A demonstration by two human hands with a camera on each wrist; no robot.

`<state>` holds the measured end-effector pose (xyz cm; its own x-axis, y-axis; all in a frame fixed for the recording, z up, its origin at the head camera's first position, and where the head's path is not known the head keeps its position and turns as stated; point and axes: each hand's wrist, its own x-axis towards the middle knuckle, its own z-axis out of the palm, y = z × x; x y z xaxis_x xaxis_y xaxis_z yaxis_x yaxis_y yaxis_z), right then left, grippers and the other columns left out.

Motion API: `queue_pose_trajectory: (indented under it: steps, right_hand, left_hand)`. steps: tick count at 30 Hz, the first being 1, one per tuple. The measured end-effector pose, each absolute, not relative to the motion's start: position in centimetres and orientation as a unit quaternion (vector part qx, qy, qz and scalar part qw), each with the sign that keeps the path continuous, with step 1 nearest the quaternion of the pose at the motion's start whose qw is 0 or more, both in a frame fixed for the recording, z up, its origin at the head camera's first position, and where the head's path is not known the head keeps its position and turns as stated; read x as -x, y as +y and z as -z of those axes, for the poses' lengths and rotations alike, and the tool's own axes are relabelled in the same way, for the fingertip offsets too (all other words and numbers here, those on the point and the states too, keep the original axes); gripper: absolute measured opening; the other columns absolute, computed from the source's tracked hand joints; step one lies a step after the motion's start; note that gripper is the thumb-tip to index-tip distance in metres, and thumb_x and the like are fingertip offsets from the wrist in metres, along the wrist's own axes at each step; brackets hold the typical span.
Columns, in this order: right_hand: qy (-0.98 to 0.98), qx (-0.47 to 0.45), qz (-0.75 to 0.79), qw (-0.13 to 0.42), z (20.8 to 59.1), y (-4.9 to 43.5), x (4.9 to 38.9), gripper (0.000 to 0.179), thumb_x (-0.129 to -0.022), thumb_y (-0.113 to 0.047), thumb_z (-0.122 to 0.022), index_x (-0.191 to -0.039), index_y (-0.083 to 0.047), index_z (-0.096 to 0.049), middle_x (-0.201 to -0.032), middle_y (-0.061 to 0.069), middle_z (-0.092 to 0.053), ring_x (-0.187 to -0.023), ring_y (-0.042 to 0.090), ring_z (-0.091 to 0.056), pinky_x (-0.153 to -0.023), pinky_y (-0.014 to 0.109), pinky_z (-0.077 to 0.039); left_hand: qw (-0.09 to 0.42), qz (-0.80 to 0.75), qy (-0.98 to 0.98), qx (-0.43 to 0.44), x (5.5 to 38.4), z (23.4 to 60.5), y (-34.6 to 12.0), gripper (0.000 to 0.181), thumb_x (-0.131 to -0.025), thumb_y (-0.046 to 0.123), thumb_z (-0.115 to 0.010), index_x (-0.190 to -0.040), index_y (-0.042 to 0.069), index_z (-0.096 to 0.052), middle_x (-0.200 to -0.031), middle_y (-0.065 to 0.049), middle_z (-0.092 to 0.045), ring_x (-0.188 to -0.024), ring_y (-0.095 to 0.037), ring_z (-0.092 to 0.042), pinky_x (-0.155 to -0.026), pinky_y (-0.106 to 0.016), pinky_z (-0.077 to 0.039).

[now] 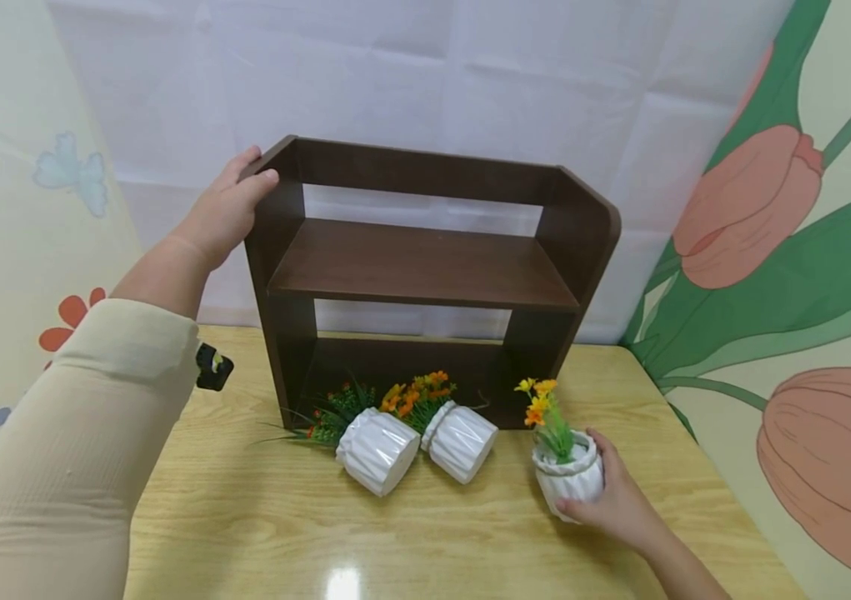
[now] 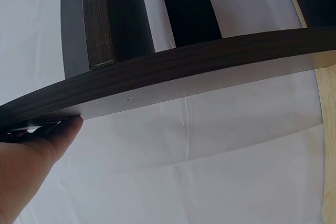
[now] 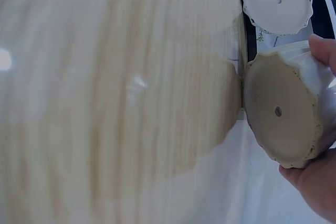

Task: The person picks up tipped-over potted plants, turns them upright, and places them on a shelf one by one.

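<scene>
A dark brown two-tier wooden shelf point(image 1: 425, 260) stands on the table. My left hand point(image 1: 217, 212) grips the upper edge of its left side panel; in the left wrist view that hand point(image 2: 32, 161) is partly hidden by the panel point(image 2: 173, 74). On the right, my right hand point(image 1: 623, 504) holds a white ribbed flowerpot point(image 1: 569, 482) with yellow and orange artificial flowers point(image 1: 539, 404). The right wrist view shows the held pot's base point(image 3: 281, 108), with a small hole, raised off the table, and fingers point(image 3: 315, 182) around its side.
Two more white flowerpots lie tipped before the shelf, one point(image 1: 378, 450) with red-dotted greenery point(image 1: 333, 417), the other point(image 1: 459, 442) with orange flowers point(image 1: 419, 396). A white cloth point(image 1: 425, 75) hangs behind the wooden table point(image 1: 365, 542). Painted walls flank both sides.
</scene>
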<state>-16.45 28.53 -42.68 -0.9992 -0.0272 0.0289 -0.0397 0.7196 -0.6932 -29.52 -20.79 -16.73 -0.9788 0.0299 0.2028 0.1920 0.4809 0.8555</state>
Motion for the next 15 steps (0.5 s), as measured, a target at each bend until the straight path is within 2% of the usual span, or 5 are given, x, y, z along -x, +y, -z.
queue_pose_trajectory:
  steps: [8, 15]
  right_hand:
    - [-0.922, -0.022, -0.387, 0.009, 43.1, 27.8, 17.0, 0.117, -0.067, -0.033, -0.090, -0.152, -0.005, -0.015, -0.147, 0.025, -0.037, -0.130, 0.042, -0.045, -0.106, 0.060, -0.039]
    - [-0.919, -0.023, -0.394, 0.009, 43.3, 27.0, 17.4, 0.117, -0.068, -0.031, -0.090, -0.153, -0.006, -0.014, -0.149, 0.026, -0.036, -0.131, 0.043, -0.045, -0.107, 0.059, -0.038]
  left_hand:
    - [0.081, 0.504, -0.858, 0.065, 29.5, 16.8, -20.9, 0.071, -0.100, 0.055, -0.028, -0.158, 0.030, 0.005, -0.167, -0.005, 0.004, -0.153, -0.029, 0.000, -0.121, -0.058, -0.008]
    - [0.079, 0.505, -0.857, 0.060, 29.5, 16.8, -20.8, 0.071, -0.100, 0.056, -0.028, -0.158, 0.032, 0.004, -0.167, -0.005, 0.002, -0.153, -0.029, -0.003, -0.121, -0.057, -0.009]
